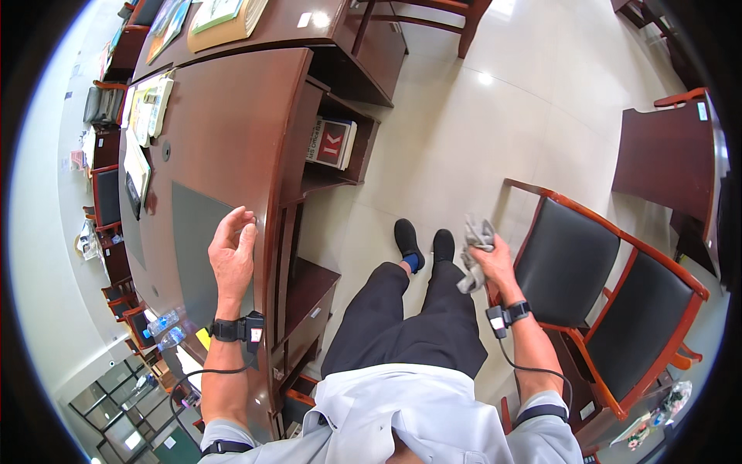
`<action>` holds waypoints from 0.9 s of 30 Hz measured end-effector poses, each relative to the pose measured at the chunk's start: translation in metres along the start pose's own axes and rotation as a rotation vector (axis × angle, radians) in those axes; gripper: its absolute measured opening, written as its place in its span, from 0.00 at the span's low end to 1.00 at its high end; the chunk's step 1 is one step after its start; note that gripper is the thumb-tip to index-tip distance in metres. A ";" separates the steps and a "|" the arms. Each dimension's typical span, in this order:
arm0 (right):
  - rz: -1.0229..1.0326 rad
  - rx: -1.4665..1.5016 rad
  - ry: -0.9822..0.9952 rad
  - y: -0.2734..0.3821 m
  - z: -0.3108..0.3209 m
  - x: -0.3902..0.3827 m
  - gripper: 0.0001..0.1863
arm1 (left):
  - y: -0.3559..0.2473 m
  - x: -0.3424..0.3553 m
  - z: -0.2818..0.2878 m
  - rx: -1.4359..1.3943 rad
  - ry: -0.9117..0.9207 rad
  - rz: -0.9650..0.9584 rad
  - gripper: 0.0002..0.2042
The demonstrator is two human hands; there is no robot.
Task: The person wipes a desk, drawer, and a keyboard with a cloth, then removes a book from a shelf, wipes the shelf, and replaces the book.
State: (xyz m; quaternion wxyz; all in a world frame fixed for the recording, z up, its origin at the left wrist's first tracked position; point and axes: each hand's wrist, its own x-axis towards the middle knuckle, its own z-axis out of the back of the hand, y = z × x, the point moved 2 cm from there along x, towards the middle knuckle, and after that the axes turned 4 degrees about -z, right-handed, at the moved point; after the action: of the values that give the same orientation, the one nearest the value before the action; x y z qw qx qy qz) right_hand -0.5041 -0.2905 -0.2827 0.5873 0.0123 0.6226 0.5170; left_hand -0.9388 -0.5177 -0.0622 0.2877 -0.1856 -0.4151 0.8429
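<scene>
My left hand [234, 251] is loosely curled with fingers apart and nothing in it, at the near edge of a brown wooden desk [216, 131], over or beside its grey mat [195, 255]. My right hand [495, 263] grips a crumpled grey cloth [474, 243] beside a chair with black padding and a wooden frame [564, 255]. Under the desktop, a cubby holds some books [331, 143]. Folders and papers [151, 108] lie toward the desk's far left.
My legs and dark shoes [410, 247] are on the tiled floor [525, 116]. Another desk [661, 162] stands at the right and a second chair back [641, 309] beside the first. Water bottles [162, 325] sit at lower left. More papers [216, 15] are on the farther desk.
</scene>
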 end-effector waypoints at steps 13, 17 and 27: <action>-0.087 0.072 0.313 0.043 -0.188 0.098 0.26 | 0.009 0.026 -0.020 0.588 0.027 -0.303 0.16; -0.256 0.457 0.432 0.028 -0.222 0.148 0.24 | 0.034 0.015 -0.027 0.800 0.092 -0.185 0.26; 0.311 0.073 0.563 0.098 -0.336 0.252 0.26 | 0.065 -0.005 -0.037 0.968 0.084 -0.207 0.40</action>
State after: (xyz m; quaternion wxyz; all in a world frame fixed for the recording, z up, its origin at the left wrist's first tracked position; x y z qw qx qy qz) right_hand -0.8908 -0.2994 -0.4750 0.3053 -0.0153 0.7694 0.5608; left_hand -0.9361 -0.5307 -0.1358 0.4394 -0.0222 0.0195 0.8978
